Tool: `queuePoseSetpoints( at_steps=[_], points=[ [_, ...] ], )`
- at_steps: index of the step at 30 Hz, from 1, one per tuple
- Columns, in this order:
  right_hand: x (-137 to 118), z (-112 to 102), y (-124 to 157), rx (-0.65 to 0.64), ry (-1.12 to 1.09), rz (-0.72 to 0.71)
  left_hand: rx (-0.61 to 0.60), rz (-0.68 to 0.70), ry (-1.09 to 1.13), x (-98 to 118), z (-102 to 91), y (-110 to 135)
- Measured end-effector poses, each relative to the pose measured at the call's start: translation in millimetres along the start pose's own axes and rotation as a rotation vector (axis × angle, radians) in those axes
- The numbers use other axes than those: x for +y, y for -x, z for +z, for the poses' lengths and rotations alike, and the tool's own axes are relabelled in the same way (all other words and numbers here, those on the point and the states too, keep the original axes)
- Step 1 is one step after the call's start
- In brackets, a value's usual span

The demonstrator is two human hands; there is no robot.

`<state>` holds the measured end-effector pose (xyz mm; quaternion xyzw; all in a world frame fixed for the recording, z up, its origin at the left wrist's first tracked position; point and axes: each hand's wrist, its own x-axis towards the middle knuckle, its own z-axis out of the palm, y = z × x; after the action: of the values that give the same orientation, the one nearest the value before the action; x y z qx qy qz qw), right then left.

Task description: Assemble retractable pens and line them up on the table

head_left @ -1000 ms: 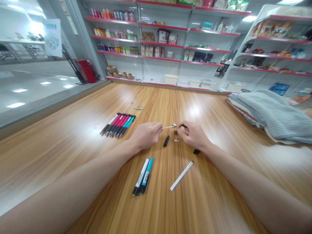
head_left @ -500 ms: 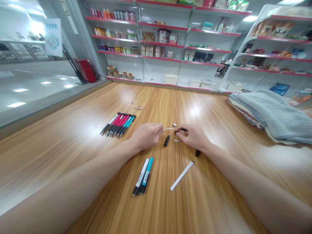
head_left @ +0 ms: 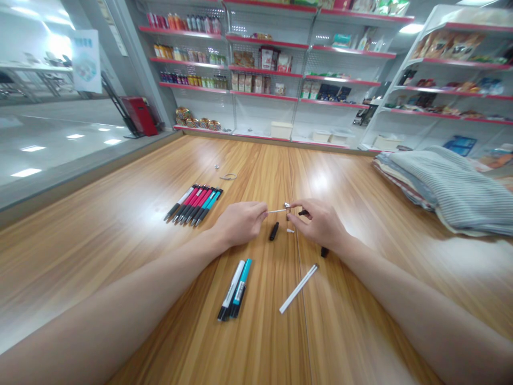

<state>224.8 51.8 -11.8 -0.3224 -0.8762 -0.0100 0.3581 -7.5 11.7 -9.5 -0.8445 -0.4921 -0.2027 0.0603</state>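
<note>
My left hand rests on the wooden table and pinches one end of a thin pen refill that points right. My right hand is closed in a pinch at the refill's far tip, fingers on a small dark part. Under the hands lie a black pen tip piece, a tiny white part and another black piece. A white pen barrel lies nearer me, right of two whole pens.
A row of several pink, teal and white pens lies left of my hands. A spring and a small ring lie farther back. Folded grey cloths are stacked at the right. Shop shelves stand behind the table.
My right hand dipped to the table, closed on the small dark part that lay there, and now holds it at the refill's tip. The left hand stayed put.
</note>
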Motion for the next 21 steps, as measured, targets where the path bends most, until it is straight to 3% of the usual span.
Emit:
queuePoseSetpoints(
  at_steps=[9, 21],
  points=[
    [-1.1, -1.2, -1.0, 0.078, 0.019, 0.078, 0.017, 0.023, -0.001, 0.4, -0.7, 0.4],
    [-1.2, -1.0, -1.1, 0.083, 0.012, 0.114, 0.024, 0.031, 0.027, -0.3, -0.6, 0.5]
  ],
)
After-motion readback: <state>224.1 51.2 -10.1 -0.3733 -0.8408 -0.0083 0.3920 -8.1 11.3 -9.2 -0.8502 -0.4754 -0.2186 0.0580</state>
